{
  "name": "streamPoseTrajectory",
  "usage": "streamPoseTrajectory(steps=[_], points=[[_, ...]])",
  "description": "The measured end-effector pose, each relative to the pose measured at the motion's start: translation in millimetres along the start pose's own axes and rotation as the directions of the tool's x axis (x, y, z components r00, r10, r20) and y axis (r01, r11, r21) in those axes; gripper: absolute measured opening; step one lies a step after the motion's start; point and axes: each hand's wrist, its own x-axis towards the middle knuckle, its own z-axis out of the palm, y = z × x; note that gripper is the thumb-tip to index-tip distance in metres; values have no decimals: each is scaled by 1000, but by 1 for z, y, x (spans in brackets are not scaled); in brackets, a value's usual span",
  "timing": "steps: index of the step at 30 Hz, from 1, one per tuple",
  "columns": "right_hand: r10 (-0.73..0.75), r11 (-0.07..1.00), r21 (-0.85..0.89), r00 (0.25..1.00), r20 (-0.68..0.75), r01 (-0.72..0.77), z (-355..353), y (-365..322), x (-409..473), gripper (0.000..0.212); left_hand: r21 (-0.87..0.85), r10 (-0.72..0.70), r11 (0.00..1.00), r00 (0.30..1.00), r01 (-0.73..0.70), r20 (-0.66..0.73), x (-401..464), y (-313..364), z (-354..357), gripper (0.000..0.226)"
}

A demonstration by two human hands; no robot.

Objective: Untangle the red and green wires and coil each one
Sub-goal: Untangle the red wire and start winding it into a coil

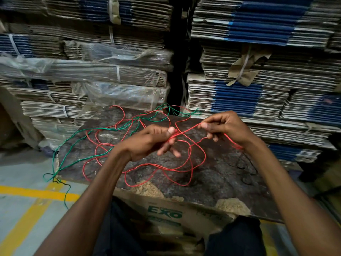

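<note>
Two wires, neither coiled yet. Red wire (167, 169) sprawls in loose overlapping loops across the dark worn table (221, 172); green wire (88, 133) runs from the far edge, near the stacked flattened cartons (239, 100), diagonally left and drops off the table's left edge toward the floor (24, 174) with yellow lines.

Left hand (147, 143): thumb and forefinger pinch a red strand, other fingers loosely splayed below. Right hand (224, 126): thumb and forefinger pinch the same red strand further along, so it runs taut between both hands, raised just above the table. A red tail trails past the right wrist.

Progress, my read: early to middle. Near side is red only, green mostly lies off to the left, so partial separation. Red and green still cross at the far edge, where several strands bunch together; can't tell if that's knotted. Left to do: clear that crossing, pull red free, coil red, then gather and coil green.

Table sits on a cardboard box (166, 213) printed "EXO".
</note>
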Motion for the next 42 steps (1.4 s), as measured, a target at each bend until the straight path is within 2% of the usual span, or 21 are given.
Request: streamPoseTrajectory(steps=[2, 4, 7, 11, 12, 14, 17, 19, 21, 23, 26, 28, 33, 35, 37, 39, 40, 42], points=[[31, 998, 44, 995, 90, -35, -1, 1, 3, 17, -197, 43, 980, 999, -43, -1, -2, 1, 1, 33], [67, 990, 112, 988, 140, -83, -1, 3, 6, 31, -372, 94, 921, 993, -113, -68, -1, -1, 0, 29], [134, 977, 163, 990, 47, -139, -5, 9, 9, 43, -583, 192, 765, 961, -272, -198, -1, 1, -6, 19], [171, 966, 220, 975, -142, -138, -19, 28, 6, 50, -672, 225, 587, 889, -451, -400, -5, 9, -24, 7], [170, 959, 254, 972, -160, -126, -22, 32, 6, 52, -678, 200, 563, 874, -473, -443, -6, 9, -26, 8], [147, 955, 284, 971, -188, -89, -26, 38, 4, 48, -662, 152, 566, 851, -492, -502, -6, 10, -26, 23], [74, 992, 120, 959, -272, -42, -21, 46, 7, 22, -674, 88, 558, 843, -483, -531, -6, 6, -24, 51], [37, 997, -51, 922, -385, -61, -18, 55, 14, 13, -705, 72, 520, 847, -483, -527, -6, 4, -24, 58], [13, 978, -183, 899, -438, -104, -18, 64, 20, 10, -718, 109, 482, 847, -503, -520, -7, 8, -22, 48], [38, 945, -279, 904, -426, -171, -20, 76, 24, 6, -726, 186, 441, 845, -528, -501, -7, 12, -23, 38], [115, 871, -411, 925, -363, -270, -21, 91, 27, 15, -776, 328, 372, 855, -509, -403, -3, 12, -31, 30], [146, 841, -466, 944, -297, -277, -16, 92, 23, 14, -756, 357, 399, 848, -519, -393, 1, 15, -38, 26], [232, 861, -448, 970, -75, -240, 6, 83, 7, 9, -587, 319, 498, 764, -638, -560, 15, 18, -54, 26], [229, 888, -420, 972, 44, -190, 13, 71, -1, 8, -511, 264, 562, 727, -650, -634, 25, 13, -65, 35], [225, 906, -396, 964, 144, -153, 16, 53, -10, 12, -390, 231, 643, 652, -660, -722, 33, 8, -69, 48], [249, 907, -390, 948, 199, -157, 15, 37, -18, 17, -166, 262, 783, 559, -600, -787, 37, 5, -65, 46], [254, 911, -380, 943, 214, -160, 14, 29, -22, 18, -31, 294, 850, 524, -525, -799, 38, 2, -63, 40], [228, 929, -341, 947, 227, -142, 10, 14, -29, 17, 211, 382, 909, 519, -359, -764, 39, -5, -60, 34]])
